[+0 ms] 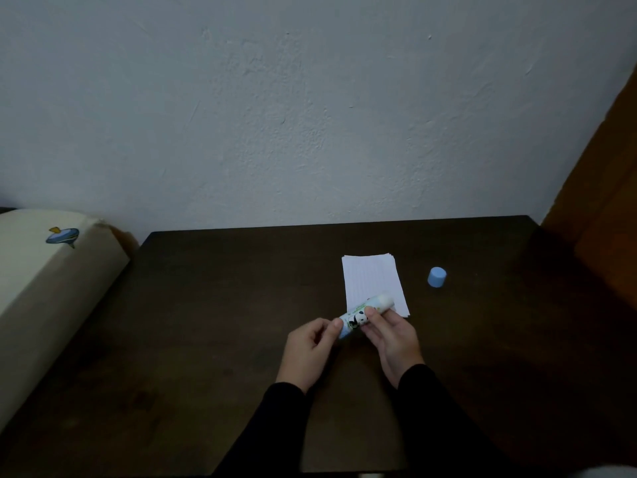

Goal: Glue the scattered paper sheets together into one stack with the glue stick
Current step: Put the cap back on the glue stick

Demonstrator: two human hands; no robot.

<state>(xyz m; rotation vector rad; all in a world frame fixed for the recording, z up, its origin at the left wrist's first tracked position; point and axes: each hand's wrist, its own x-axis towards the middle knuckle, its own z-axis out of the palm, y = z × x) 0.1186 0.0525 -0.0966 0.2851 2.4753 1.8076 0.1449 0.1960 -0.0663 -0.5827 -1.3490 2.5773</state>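
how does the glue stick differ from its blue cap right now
The glue stick is long, held off the table by both hands, tilted over the paper stack; the blue cap is short and stands alone on the table, right of the paper. The stick is mostly white with a panda print; the cap is plain blue.

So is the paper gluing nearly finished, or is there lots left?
It looks nearly finished. The paper sheets already lie in one stack on the table, edges slightly fanned, and no loose sheets show. In hand now: the left hand and right hand both hold the open glue stick. Its blue cap still sits apart, so capping is probably left.
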